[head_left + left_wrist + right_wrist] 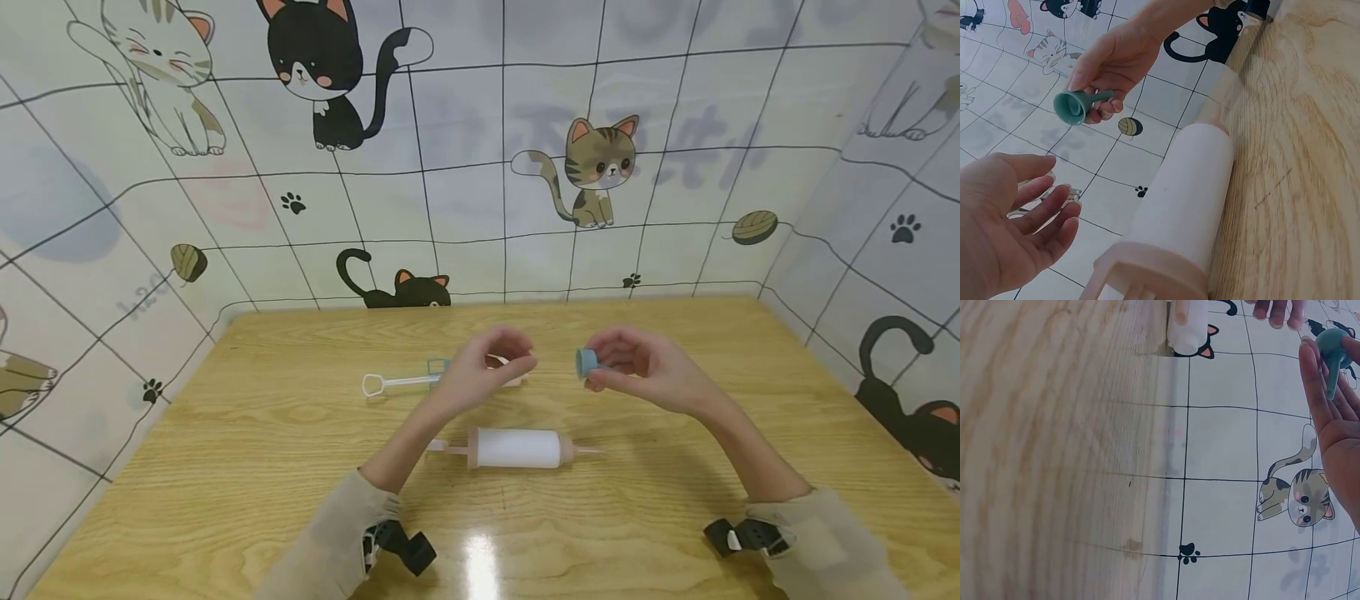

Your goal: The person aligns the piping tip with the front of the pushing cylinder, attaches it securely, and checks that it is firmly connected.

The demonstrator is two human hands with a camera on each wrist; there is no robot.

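Note:
My right hand pinches a small teal, funnel-shaped nozzle between thumb and fingers, above the table. Its wide mouth is turned to the left, and its narrow stem runs back toward the palm. Facing it, my left hand has nothing in its fingers, which are loosely bent with the thumb apart. Below both hands lies a white-barrelled syringe with beige ends and a pointed tip. Behind the left hand is another plunger tool with a white ring handle and teal flange; the hand hides its middle.
The wooden table meets a wall sheet printed with cats and grid lines at its back and sides. A dark wrist camera sits at the left cuff, and another camera at the right.

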